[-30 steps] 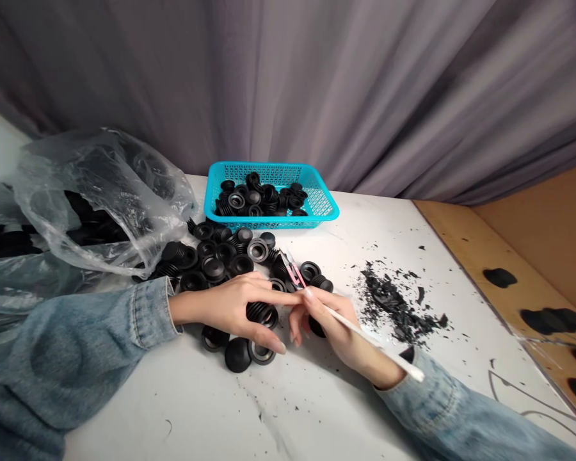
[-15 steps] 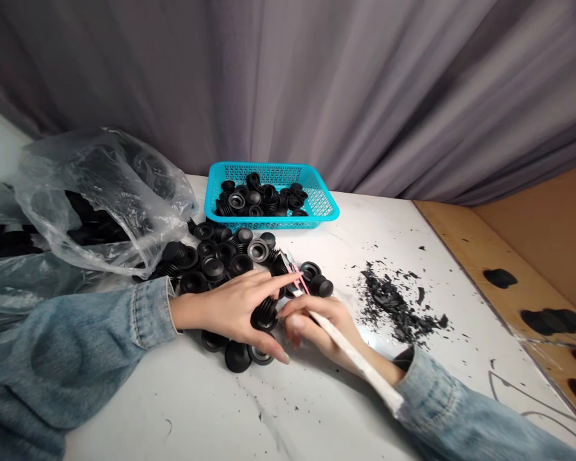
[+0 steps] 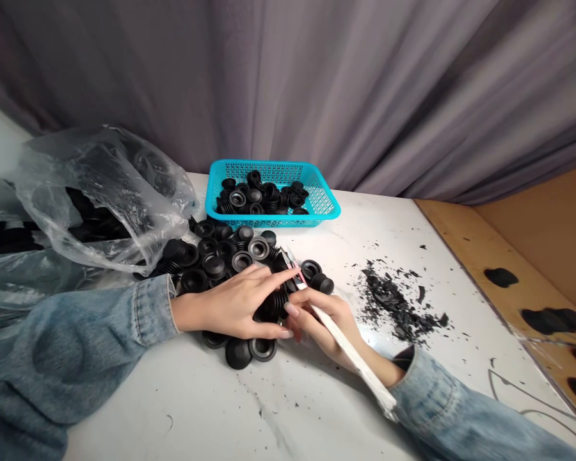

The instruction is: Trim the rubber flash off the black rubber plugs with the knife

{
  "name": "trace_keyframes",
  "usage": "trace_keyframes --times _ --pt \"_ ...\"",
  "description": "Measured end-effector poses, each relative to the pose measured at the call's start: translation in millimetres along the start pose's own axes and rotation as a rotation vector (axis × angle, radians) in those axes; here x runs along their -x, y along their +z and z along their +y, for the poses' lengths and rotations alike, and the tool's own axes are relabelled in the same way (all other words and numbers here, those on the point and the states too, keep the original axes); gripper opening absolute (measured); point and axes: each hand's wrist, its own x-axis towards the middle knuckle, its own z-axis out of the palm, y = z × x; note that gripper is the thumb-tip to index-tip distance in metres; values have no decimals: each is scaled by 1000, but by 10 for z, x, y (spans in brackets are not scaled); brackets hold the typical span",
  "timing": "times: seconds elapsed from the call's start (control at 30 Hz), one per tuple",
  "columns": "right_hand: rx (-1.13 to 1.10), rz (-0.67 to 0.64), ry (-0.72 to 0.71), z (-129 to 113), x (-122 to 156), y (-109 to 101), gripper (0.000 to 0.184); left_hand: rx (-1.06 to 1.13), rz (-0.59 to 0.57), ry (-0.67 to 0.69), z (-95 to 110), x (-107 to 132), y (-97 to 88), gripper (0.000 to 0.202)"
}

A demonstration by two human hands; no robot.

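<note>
Closest to me, the white table carries dark crumbs and a pencil-like scrawl off to the right. Two denim sleeves reach in over it. The right hand pinches a white stick between thumb and fingers, its thick end slanting back over the wrist. The left hand lies palm down on the heap, index finger stretched out, thumb well apart from it. A ribbed black part sits in that gap — whether the thumb and hidden fingers grip it, I cannot tell.

Just past the fingertips, a pink tool lies with its metal tips pointing away, among more black parts. Right of the hands is a scatter of black shavings; left of the heap slumps a clear bag with black things inside. Behind the heap stands a blue basket, partly filled with similar parts — and beyond it all hangs a grey curtain.
</note>
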Motion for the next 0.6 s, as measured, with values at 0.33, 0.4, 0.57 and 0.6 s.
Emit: trace_keyframes --times 0.33,0.4,0.57,0.6 --pt "-179 31 53 -24 -24 -5 18 123 -13 -51 -59 -34 -6 71" --pt "-169 42 33 -23 -22 -7 15 134 -10 -42 -87 -26 7 72" --pt "-104 70 6 -45 -14 -20 17 127 29 -1 -131 -26 43 74" --pt "-96 69 10 -50 -13 -22 18 123 37 11 -131 -32 46 74"
